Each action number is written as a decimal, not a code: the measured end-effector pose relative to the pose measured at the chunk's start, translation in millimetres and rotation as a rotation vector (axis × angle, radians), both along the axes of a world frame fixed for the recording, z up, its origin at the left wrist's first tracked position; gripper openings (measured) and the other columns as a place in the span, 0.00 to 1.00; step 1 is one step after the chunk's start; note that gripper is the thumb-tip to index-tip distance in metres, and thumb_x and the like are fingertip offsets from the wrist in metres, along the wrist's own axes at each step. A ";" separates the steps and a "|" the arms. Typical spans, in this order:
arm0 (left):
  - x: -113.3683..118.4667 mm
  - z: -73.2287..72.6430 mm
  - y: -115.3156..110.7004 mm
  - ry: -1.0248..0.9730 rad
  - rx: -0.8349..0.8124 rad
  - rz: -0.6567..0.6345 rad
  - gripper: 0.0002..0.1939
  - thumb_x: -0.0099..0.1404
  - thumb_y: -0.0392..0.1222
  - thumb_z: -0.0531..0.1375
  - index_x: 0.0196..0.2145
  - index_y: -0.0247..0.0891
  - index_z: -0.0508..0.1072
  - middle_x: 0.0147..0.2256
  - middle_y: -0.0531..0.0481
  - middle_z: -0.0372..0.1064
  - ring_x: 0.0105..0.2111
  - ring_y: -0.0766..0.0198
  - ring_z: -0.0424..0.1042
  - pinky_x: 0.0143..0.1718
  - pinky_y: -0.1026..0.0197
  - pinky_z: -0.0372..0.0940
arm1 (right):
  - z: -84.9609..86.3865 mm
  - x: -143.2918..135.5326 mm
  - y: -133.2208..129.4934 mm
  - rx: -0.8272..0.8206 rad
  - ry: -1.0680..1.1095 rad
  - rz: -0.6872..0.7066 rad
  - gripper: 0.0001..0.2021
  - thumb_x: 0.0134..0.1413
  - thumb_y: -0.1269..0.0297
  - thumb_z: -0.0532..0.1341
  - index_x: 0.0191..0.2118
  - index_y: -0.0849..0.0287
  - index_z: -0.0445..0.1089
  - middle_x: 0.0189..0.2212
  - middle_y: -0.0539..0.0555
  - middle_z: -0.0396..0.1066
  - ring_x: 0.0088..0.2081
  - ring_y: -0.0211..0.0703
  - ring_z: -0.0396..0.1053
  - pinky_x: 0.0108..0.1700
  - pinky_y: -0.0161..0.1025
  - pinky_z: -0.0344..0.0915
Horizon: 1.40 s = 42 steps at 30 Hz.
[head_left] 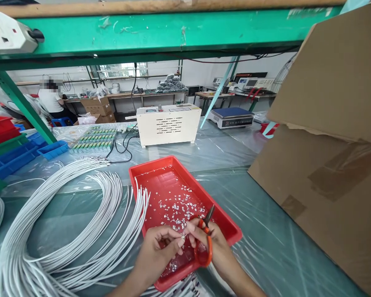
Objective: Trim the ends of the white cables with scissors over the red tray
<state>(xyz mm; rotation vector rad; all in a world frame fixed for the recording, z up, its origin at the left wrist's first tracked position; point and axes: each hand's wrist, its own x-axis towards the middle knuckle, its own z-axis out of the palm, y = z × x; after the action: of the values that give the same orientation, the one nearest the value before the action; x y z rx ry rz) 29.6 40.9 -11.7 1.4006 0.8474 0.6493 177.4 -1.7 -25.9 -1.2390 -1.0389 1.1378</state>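
Over the near end of a red tray [185, 165], my left hand [160, 251] pinches the small pale tip of what looks like a cable. My right hand [212, 241] is closed around orange-handled scissors [209, 249], their dark blades pointing up and away. Its thumb and finger meet close to the same tip, just right of my left fingertips. Small silvery scraps [179, 206] are scattered on the tray floor. A big coil of white cables [21, 231] lies to the left, and some cable ends [144, 202] rest over the tray's left edge.
Behind the tray stands a cream machine [168, 126], with a blue-topped scale [231, 117] to its right. Cardboard [334, 185] rises at the right. Blue bins [54, 149] and a tray of green parts [94, 139] are at the left. A person [54, 99] sits far back.
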 end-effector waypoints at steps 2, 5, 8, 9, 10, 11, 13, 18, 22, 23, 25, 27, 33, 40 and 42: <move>-0.1 1.4 -1.9 0.033 0.104 0.093 0.07 0.55 0.41 0.61 0.25 0.33 0.73 0.21 0.49 0.71 0.23 0.65 0.67 0.27 0.65 0.61 | -0.4 2.6 0.4 -0.002 0.015 -0.024 0.17 0.49 0.52 0.59 0.28 0.63 0.72 0.17 0.47 0.61 0.21 0.34 0.58 0.24 0.31 0.56; -2.3 1.2 -4.1 0.115 0.305 0.166 0.05 0.56 0.37 0.61 0.25 0.35 0.74 0.24 0.48 0.73 0.27 0.62 0.69 0.30 0.64 0.62 | 0.3 4.7 -0.3 0.007 0.011 -0.012 0.12 0.41 0.57 0.66 0.27 0.62 0.73 0.18 0.48 0.64 0.22 0.34 0.59 0.25 0.31 0.56; -6.0 -2.0 -4.7 0.194 0.557 0.137 0.05 0.58 0.36 0.59 0.27 0.36 0.75 0.26 0.47 0.74 0.27 0.61 0.70 0.31 0.62 0.62 | 2.4 1.2 -2.8 0.028 -0.017 -0.013 0.09 0.36 0.62 0.69 0.25 0.61 0.73 0.19 0.48 0.67 0.22 0.36 0.60 0.26 0.32 0.58; -7.0 -3.2 -4.5 0.218 0.649 0.122 0.05 0.58 0.35 0.59 0.28 0.36 0.75 0.26 0.47 0.74 0.26 0.61 0.70 0.31 0.61 0.61 | 3.0 -0.7 -3.7 0.036 -0.035 -0.021 0.08 0.37 0.62 0.68 0.25 0.61 0.73 0.19 0.49 0.67 0.23 0.36 0.61 0.26 0.32 0.58; -7.8 -4.0 -4.1 0.241 0.739 0.110 0.05 0.58 0.35 0.58 0.29 0.36 0.75 0.25 0.47 0.74 0.26 0.61 0.70 0.30 0.61 0.60 | 3.5 -2.5 -4.3 0.043 -0.054 -0.030 0.07 0.39 0.62 0.67 0.24 0.61 0.73 0.19 0.49 0.67 0.23 0.36 0.61 0.26 0.32 0.58; -8.4 -4.2 -3.6 0.263 0.818 0.096 0.05 0.59 0.34 0.58 0.29 0.36 0.75 0.25 0.47 0.74 0.25 0.61 0.69 0.30 0.61 0.60 | 3.7 -3.9 -4.7 0.047 -0.075 -0.034 0.07 0.41 0.62 0.66 0.24 0.61 0.73 0.19 0.49 0.67 0.23 0.36 0.62 0.26 0.32 0.58; -8.8 -3.0 -2.4 0.304 0.925 0.062 0.06 0.59 0.33 0.57 0.30 0.36 0.75 0.25 0.47 0.74 0.26 0.60 0.69 0.29 0.60 0.59 | 3.2 -4.9 -4.9 0.052 -0.119 -0.039 0.07 0.44 0.63 0.64 0.24 0.60 0.74 0.19 0.49 0.68 0.24 0.37 0.63 0.27 0.33 0.59; -8.2 2.8 -2.0 0.390 0.999 -0.012 0.08 0.60 0.35 0.57 0.38 0.36 0.73 0.33 0.45 0.74 0.32 0.56 0.69 0.34 0.57 0.59 | 1.4 -2.8 -4.7 0.075 -0.219 -0.108 0.09 0.48 0.61 0.61 0.24 0.61 0.71 0.21 0.51 0.69 0.25 0.39 0.63 0.29 0.34 0.59; -8.2 5.0 -4.5 0.405 0.996 0.002 0.08 0.62 0.32 0.54 0.34 0.36 0.74 0.27 0.46 0.74 0.27 0.59 0.69 0.30 0.59 0.59 | 5.3 -4.4 -6.6 0.074 -0.249 -0.095 0.11 0.49 0.60 0.60 0.22 0.61 0.70 0.21 0.51 0.67 0.26 0.40 0.63 0.31 0.35 0.59; -8.2 5.7 -5.6 0.397 0.961 0.000 0.09 0.62 0.32 0.53 0.34 0.37 0.74 0.26 0.47 0.74 0.26 0.59 0.68 0.30 0.59 0.59 | 6.3 -4.8 -6.9 0.079 -0.242 -0.093 0.11 0.49 0.60 0.60 0.22 0.60 0.70 0.21 0.51 0.67 0.27 0.40 0.63 0.31 0.35 0.58; -8.2 5.7 -9.8 0.369 0.903 0.019 0.10 0.62 0.31 0.53 0.35 0.38 0.74 0.29 0.46 0.74 0.29 0.59 0.68 0.31 0.58 0.60 | 7.2 -4.9 -6.8 0.066 -0.183 -0.084 0.12 0.48 0.59 0.61 0.22 0.61 0.69 0.20 0.50 0.66 0.25 0.39 0.61 0.29 0.34 0.57; -8.3 1.6 -17.8 0.297 0.896 0.064 0.12 0.62 0.31 0.53 0.37 0.39 0.74 0.32 0.44 0.73 0.32 0.57 0.68 0.33 0.57 0.61 | 6.5 -4.3 -6.2 0.029 -0.110 -0.077 0.13 0.47 0.57 0.62 0.20 0.61 0.67 0.17 0.47 0.61 0.22 0.36 0.57 0.26 0.33 0.54; -2.2 -19.1 -45.8 -0.009 0.116 0.055 0.12 0.61 0.43 0.56 0.39 0.36 0.75 0.25 0.46 0.73 0.18 0.67 0.66 0.19 0.66 0.59 | 5.0 -4.7 -8.0 -0.032 -0.010 -0.083 0.17 0.44 0.54 0.64 0.18 0.61 0.61 0.15 0.43 0.53 0.19 0.31 0.50 0.21 0.31 0.48; 8.9 -9.6 -39.6 -0.469 -0.534 0.306 0.10 0.51 0.43 0.66 0.23 0.31 0.75 0.18 0.53 0.67 0.19 0.73 0.63 0.23 0.71 0.60 | 6.5 -12.8 -12.4 -0.116 0.325 0.057 0.16 0.42 0.57 0.66 0.19 0.61 0.61 0.14 0.43 0.55 0.18 0.30 0.51 0.23 0.30 0.49; 8.2 -8.8 -37.4 -0.533 -0.562 0.342 0.09 0.50 0.41 0.67 0.23 0.32 0.73 0.20 0.53 0.68 0.20 0.74 0.64 0.24 0.71 0.61 | 5.6 -15.6 -12.6 -0.127 0.336 0.089 0.16 0.42 0.58 0.66 0.19 0.60 0.60 0.13 0.43 0.55 0.18 0.30 0.51 0.23 0.30 0.49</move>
<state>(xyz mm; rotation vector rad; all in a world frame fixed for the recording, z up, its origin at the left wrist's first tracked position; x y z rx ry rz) 37.8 3.4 -20.5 0.5377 0.7576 0.9074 161.7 -14.3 -20.3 -1.0598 -0.7839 1.4427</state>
